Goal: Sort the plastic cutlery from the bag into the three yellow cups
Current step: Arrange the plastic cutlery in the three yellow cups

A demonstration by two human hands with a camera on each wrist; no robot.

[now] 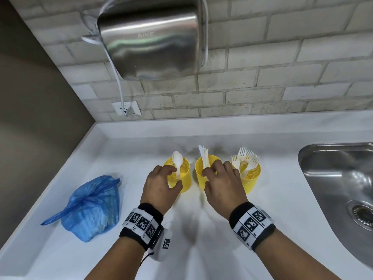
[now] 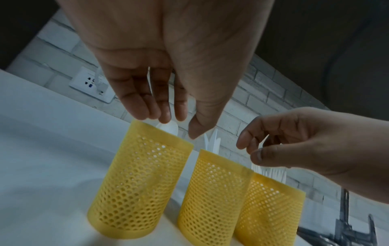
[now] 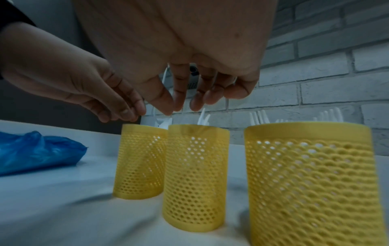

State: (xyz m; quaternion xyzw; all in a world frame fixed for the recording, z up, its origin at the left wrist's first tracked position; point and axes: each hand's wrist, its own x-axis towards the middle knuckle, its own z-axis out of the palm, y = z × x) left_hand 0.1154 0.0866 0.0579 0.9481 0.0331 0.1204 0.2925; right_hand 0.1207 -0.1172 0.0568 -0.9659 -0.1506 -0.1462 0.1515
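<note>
Three yellow perforated cups stand in a row on the white counter. The left cup holds one white spoon, bowl up. Several white knives stand in the middle cup. The right cup holds several white forks. My left hand hovers over the left cup, fingers straight, holding nothing. My right hand hangs over the middle cup, fingers loosely curled and empty. A knotted blue plastic bag lies to the left.
A steel sink is sunk into the counter on the right. A steel hand dryer hangs on the brick wall above, its cable plugged into a wall socket. A dark wall closes the left side.
</note>
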